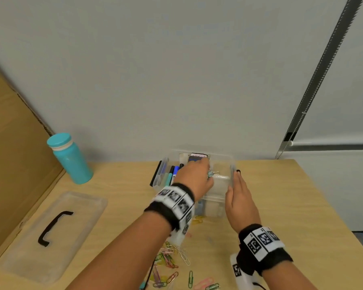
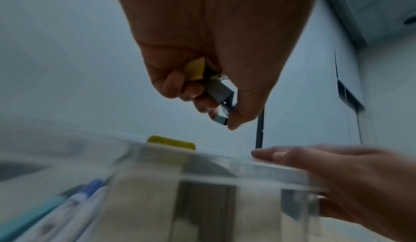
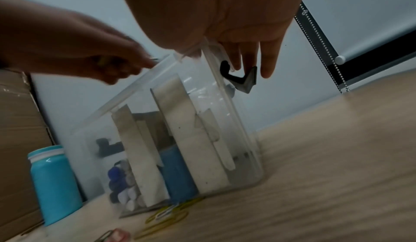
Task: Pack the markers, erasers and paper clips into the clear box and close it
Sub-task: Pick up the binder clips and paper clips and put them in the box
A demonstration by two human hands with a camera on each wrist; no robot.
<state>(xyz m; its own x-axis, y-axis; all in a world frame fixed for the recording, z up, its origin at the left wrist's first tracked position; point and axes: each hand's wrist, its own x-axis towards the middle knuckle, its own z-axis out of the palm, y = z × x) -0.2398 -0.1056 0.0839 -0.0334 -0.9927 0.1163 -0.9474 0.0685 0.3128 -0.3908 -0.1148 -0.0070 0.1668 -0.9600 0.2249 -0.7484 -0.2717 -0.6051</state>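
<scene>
Bare table (image 1: 291,195) lies right of the clear box (image 1: 222,164); bottle (image 1: 70,159) and lid (image 1: 52,235) crowd the left.

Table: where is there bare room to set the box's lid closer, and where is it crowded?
Bare wood lies right of the right hand and the clear box, out to the table edge. Another patch sits between the bottle and box. Paper clips crowd the near middle.

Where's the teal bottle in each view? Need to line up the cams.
Head: teal bottle stands far left on the table, against the cardboard, left of the clear box.
Left wrist: not in it.
Right wrist: bottom left, just left of the clear box, cardboard behind it.
Shared landmark: the clear box, in all three, lower middle in the left wrist view.
</scene>
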